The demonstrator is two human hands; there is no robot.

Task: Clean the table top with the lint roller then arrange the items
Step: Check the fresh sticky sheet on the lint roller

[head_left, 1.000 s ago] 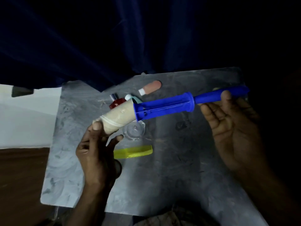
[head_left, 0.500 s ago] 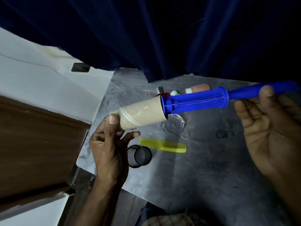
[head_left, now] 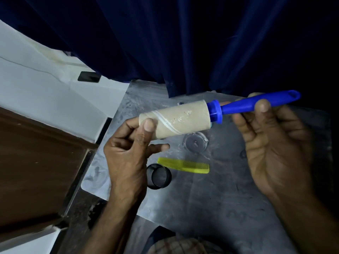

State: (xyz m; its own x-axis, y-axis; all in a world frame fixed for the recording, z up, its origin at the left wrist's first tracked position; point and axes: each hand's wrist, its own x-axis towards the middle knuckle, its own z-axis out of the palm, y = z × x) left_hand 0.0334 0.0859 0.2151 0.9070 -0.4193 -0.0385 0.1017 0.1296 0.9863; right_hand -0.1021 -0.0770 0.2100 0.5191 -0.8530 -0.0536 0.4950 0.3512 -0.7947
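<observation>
Blue-handled lint roller [head_left: 183, 121] held above table [head_left: 211, 198], left hand [head_left: 128, 153] on roll, right hand [head_left: 271, 143] on handle

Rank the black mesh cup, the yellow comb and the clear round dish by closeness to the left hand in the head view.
From the left hand:
1. Black mesh cup, right beside the wrist, near the table's left edge.
2. Yellow comb, lying flat just past the cup, toward the table's middle.
3. Clear round dish, farther right, under the lint roller.

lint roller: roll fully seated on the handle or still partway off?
Seated. The paper roll butts against the blue collar of the handle, no spindle showing between. Left hand holds the roll, right hand the handle.
</observation>
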